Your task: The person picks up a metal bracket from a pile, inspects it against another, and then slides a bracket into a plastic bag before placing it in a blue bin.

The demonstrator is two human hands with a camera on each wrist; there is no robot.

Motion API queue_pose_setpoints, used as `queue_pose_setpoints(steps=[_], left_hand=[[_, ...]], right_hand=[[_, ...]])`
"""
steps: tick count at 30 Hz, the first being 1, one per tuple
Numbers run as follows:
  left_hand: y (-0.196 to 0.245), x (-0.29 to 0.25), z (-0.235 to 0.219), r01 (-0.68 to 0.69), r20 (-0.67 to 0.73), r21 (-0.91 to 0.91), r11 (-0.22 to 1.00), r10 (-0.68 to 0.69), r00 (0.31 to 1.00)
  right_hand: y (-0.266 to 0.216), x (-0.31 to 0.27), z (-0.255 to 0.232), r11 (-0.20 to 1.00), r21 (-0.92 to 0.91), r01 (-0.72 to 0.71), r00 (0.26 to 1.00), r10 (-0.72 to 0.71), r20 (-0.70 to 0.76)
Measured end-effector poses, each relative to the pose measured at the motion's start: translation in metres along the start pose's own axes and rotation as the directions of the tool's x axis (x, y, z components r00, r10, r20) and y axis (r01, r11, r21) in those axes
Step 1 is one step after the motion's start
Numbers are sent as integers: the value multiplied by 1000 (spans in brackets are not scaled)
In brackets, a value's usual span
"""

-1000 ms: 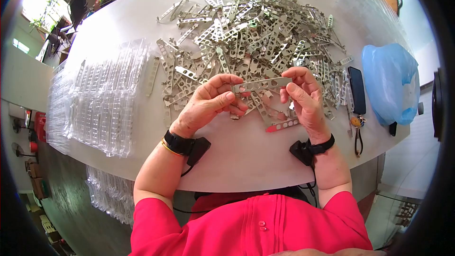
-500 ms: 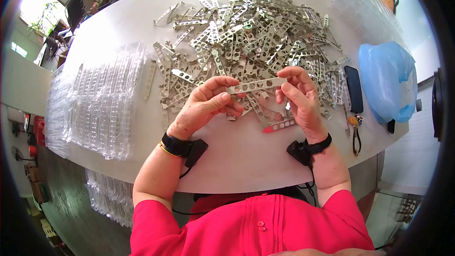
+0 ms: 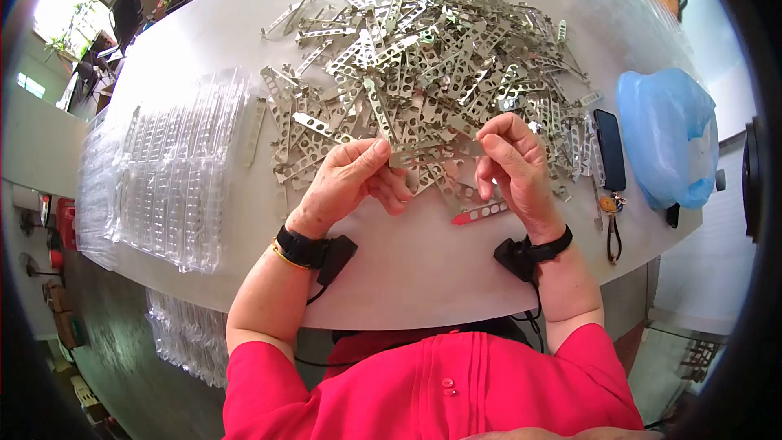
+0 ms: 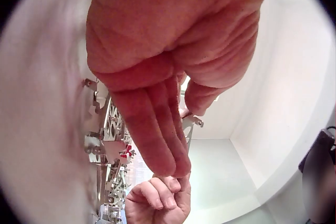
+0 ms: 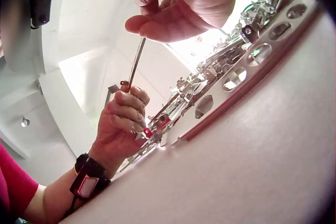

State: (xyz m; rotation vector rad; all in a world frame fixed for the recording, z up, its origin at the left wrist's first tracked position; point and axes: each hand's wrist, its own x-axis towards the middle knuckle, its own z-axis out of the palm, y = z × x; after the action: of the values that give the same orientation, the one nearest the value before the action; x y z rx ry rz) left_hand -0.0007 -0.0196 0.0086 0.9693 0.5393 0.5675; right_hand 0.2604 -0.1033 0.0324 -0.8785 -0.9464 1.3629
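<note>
Above the near edge of the pile, a slim perforated metal bracket (image 3: pixel 440 148) spans the space between both hands. My left hand (image 3: pixel 346 178) pinches its left end between thumb and fingers. At the opposite end, the thumb and index finger of my right hand (image 3: pixel 520 165) hold the tip, the other fingers curled below. The right wrist view shows this bracket (image 5: pixel 137 58) nearly edge-on, with a small bent tab by the left hand. Below the right hand, a bracket with a red end (image 3: pixel 468 217) lies on the table.
A large heap of similar brackets (image 3: pixel 481 65) covers the table's far middle. Stacked clear plastic trays (image 3: pixel 175 171) lie at the left. To the right are a phone (image 3: pixel 608 151), keys (image 3: pixel 612 205), a blue plastic bag (image 3: pixel 666 138) and clear plastic (image 3: pixel 623 12).
The bracket has turned from showing its broad holed face to a narrower, tilted view. My left thumb has moved up onto its end, and the left fingers have dropped lower.
</note>
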Motion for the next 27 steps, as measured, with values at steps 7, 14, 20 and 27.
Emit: queue_pose_setpoints(steps=[7, 14, 20, 27], left_hand=[[2, 0, 3, 25, -17, 6, 1000, -25, 1000], [-2, 3, 2, -95, -32, -49, 994, 93, 995], [-1, 3, -1, -179, -15, -99, 979, 178, 984], [8, 0, -1, -221, -110, -10, 975, 219, 970]], right_hand=[[-5, -1, 6, 999, 19, -49, 998, 50, -36], [-6, -1, 8, 985, -156, -77, 996, 70, -46], [-9, 2, 7, 939, -257, -229, 973, 231, -23], [-12, -5, 5, 942, -207, -265, 940, 300, 161]])
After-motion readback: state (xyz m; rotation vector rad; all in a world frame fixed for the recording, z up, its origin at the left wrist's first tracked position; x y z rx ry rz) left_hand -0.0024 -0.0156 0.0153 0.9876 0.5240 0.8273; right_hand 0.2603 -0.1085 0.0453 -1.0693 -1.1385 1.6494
